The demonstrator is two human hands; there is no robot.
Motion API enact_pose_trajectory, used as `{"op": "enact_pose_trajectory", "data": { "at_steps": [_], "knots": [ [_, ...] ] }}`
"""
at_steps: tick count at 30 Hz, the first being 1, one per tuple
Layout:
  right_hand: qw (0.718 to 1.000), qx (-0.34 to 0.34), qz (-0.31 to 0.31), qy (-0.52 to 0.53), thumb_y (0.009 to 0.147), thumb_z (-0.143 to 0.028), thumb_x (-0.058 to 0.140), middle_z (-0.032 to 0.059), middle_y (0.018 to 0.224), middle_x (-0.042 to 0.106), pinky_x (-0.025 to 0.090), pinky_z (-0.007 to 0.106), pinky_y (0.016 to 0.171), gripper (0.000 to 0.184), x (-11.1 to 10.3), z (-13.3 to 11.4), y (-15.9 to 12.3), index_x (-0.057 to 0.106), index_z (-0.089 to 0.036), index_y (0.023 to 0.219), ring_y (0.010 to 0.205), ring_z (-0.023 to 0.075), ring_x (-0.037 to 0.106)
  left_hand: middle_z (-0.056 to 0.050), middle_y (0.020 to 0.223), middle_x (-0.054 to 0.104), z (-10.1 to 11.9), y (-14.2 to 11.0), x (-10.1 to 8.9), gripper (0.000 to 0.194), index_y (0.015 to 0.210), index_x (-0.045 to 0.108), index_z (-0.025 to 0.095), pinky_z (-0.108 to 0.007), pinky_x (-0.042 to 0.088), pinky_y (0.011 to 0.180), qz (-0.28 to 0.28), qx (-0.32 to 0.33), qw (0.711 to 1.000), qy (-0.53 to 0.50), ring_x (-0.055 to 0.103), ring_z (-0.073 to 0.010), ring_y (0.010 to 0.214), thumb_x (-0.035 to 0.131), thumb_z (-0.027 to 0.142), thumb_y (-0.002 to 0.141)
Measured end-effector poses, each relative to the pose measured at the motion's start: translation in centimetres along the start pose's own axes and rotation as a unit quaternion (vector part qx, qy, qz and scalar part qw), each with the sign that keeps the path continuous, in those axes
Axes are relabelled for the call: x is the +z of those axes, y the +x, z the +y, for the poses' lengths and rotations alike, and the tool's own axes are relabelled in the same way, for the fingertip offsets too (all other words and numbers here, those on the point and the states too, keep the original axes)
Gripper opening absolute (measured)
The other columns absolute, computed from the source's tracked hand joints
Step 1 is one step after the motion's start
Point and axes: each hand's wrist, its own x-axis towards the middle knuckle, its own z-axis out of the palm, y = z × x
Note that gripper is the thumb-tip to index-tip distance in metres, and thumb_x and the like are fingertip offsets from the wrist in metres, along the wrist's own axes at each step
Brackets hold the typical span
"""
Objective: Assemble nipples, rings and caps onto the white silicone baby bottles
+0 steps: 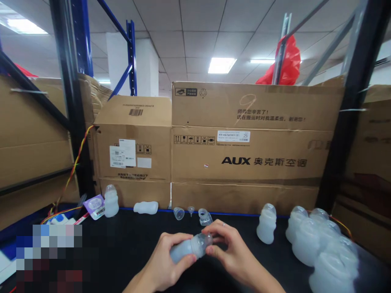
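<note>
Tilted low in the middle of the head view is a translucent white baby bottle (183, 252) with a clear dome cap (201, 244) at its upper right end. My left hand (161, 260) is wrapped round the bottle's body. The fingers and thumb of my right hand (230, 250) close on the cap end. Just behind the hands lie a clear cup-shaped cap (179, 213), a small clear funnel-like piece (191, 210) and a clear collar-like part (205, 217). A bottle body (146, 207) rests on its side to their left.
One capped bottle (266, 224) stands to the right, beside several grouped bottles (308, 242). Another bottle (111, 202) stands at the back left near a purple-and-white packet (95, 206). Cardboard (244, 175) walls the back of the black table (128, 244); dark rack posts (342, 110) flank it.
</note>
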Motion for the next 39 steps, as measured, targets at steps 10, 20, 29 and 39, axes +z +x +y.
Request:
{"op": "enact_pose_trajectory", "data": {
  "at_steps": [10,20,29,39],
  "knots": [
    [0.996,0.074,-0.015,-0.037,0.100,-0.066,0.052,0.0072,0.077,0.069,0.055,0.028,0.064,0.060,-0.9,1.4,0.4,0.074,-0.011,0.108,0.068,0.0182,0.066,-0.010,0.116,0.079,1.7,0.8,1.1,0.042,0.118,0.076,0.027,-0.043,0.058,0.097,-0.027,0.071,0.997,-0.035,0.074,-0.0318,0.105,0.072,0.053,0.085],
    [0.909,-0.022,0.012,-0.417,0.093,-0.012,0.047,0.0096,0.163,0.039,0.035,0.054,0.123,0.068,-1.9,9.0,2.1,0.040,-0.025,0.159,0.150,0.0320,0.036,-0.008,0.120,0.051,-2.0,2.8,0.0,0.052,0.139,0.050,0.023,-0.048,0.036,0.116,-0.003,0.000,0.987,-0.158,0.054,-0.0266,0.119,0.051,0.056,0.100],
    [0.898,-0.006,0.099,-0.428,0.099,-0.028,0.057,0.0127,0.118,0.064,0.053,0.045,0.100,0.033,-2.1,3.0,-1.1,0.062,-0.020,0.131,0.110,0.0284,0.061,-0.009,0.127,0.051,-2.3,2.2,0.0,0.050,0.137,0.029,0.025,-0.049,0.037,0.113,-0.022,-0.012,0.984,-0.175,0.052,-0.0259,0.119,0.051,0.053,0.101],
    [0.681,-0.120,0.517,-0.505,0.094,-0.060,0.065,0.0114,0.122,0.072,0.052,0.046,0.098,0.059,-14.5,-8.9,-12.3,0.064,-0.023,0.139,0.102,0.0304,0.070,-0.009,0.129,0.058,-2.9,2.8,0.3,0.050,0.136,0.032,0.028,-0.044,0.043,0.112,-0.035,-0.008,0.990,-0.138,0.059,-0.0268,0.123,0.051,0.056,0.099]
  ]
}}
